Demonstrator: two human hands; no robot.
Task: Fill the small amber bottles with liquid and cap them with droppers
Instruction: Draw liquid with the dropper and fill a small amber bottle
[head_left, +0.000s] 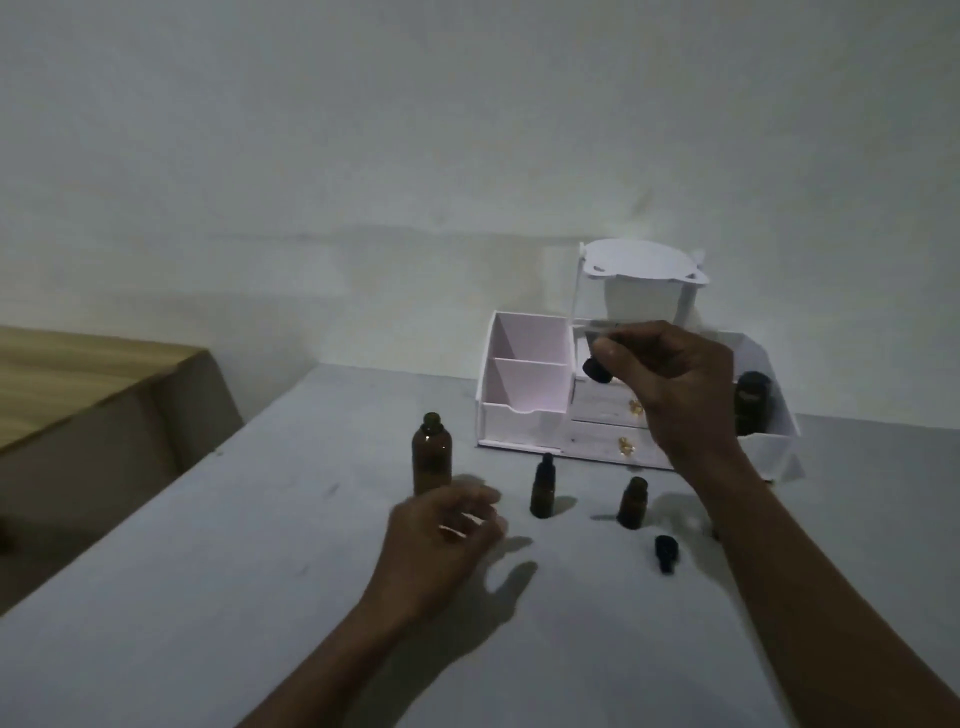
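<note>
A white organizer stands at the back of the grey table, with a dark bottle in its right compartment. The raised right hand covers part of its drawers and pinches a dropper, black end pointing down-left. Upright nearer stand a large amber bottle, a capped small bottle and an open small bottle. A spare dropper lies beside the open one. The left hand hovers, blurred, fingers loosely curled, seemingly holding nothing.

Left grip, right grip, both bare, forearms bare to the frame edge

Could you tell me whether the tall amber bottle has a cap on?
No, the tall amber bottle stands with its threaded neck bare.
</note>
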